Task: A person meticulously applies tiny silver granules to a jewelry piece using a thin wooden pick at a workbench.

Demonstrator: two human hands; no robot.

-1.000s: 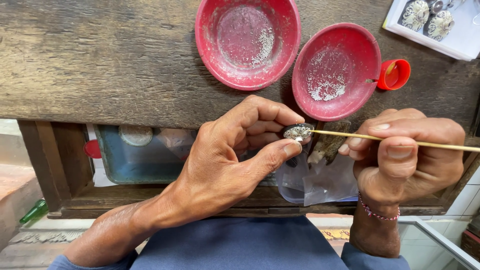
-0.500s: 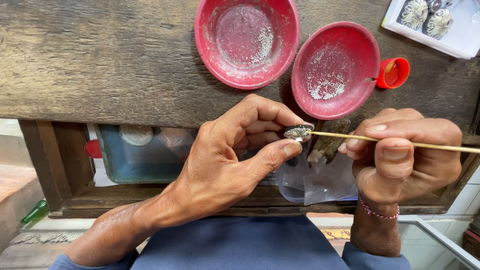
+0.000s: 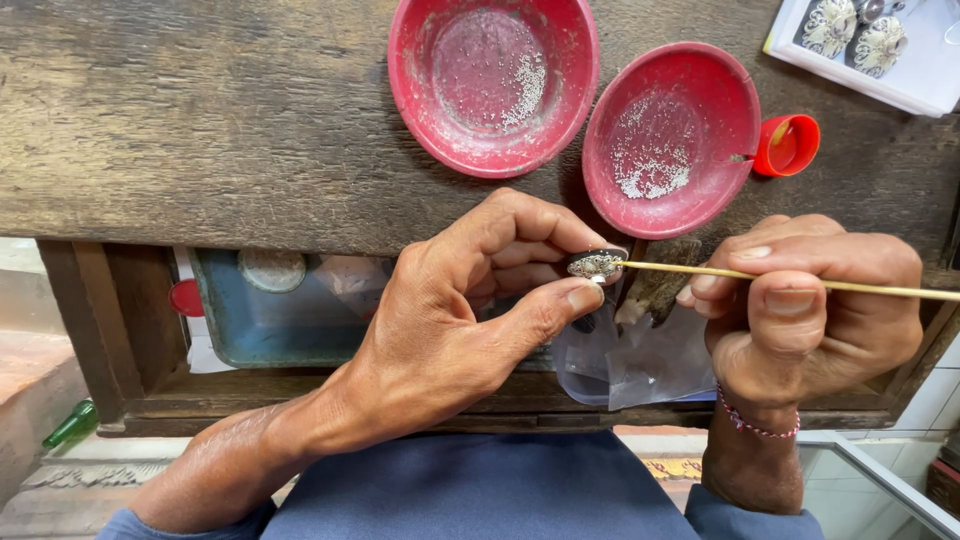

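Head view. A small oval metal ornament [image 3: 595, 264] with a pale, grainy filigree face is held pinched between the thumb and fingertips of the left hand [image 3: 450, 320], just below the front edge of the wooden bench [image 3: 200, 120]. The remaining left fingers are curled inward behind the piece. A thin yellowish stick [image 3: 800, 283] is gripped by the right hand [image 3: 810, 320]: the thumb is pressed over it and the fingers are closed around it. The stick runs nearly level, and its tip is seen touching the right side of the ornament. A red-and-white cord bracelet [image 3: 752, 426] is worn on the right wrist.

On the bench top, two shallow red bowls are noted. The larger red bowl [image 3: 493, 80] stands toward the middle and carries a thin scatter of tiny pale granules. The smaller red bowl [image 3: 672, 135] stands just to its right, touching or nearly touching it, with a denser patch of granules in its lower part. A small red cap [image 3: 787, 145] lies against the right rim of the smaller bowl. At the top right corner, a white tray [image 3: 900, 75] with two further patterned metal pieces is partly in frame.

Under the bench, a blue tin [image 3: 270, 320] is seen on a shelf behind the left hand, and a clear plastic bag [image 3: 650, 365] lies between the two hands.
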